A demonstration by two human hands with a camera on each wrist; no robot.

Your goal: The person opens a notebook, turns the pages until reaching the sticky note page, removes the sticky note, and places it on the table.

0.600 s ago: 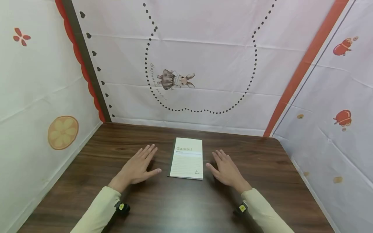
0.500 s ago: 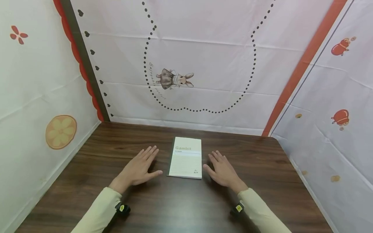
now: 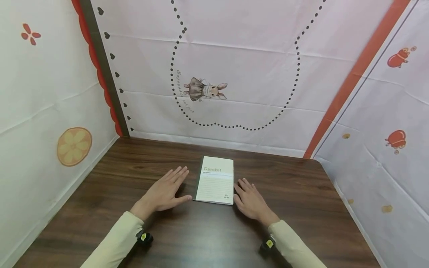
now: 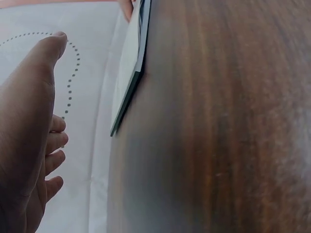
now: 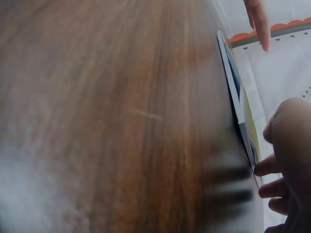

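A cream-covered notebook with "Gambit" printed on it and a dark spine along its left side lies flat on the table. My left hand hovers palm down on the left, fingers straight, thumb pointing at the notebook's near left corner. Nothing is in that hand in the left wrist view. On the other side, my right hand has its thumb and fingertips right at the notebook's right edge, fingers slightly bent. From the right wrist, the page edges of the notebook look slightly parted beside the fingertips.
The dark wood-grain table carries the notebook. White printed cloth with a rabbit figure rises behind it, and similar cloth hangs at both sides. A black strapped device sits at the left wrist, another device at the right.
My right hand has moved left, up to the notebook's right edge. The left hand has come slightly closer to the spine side. The notebook stays in place, while the head view shifts a little.
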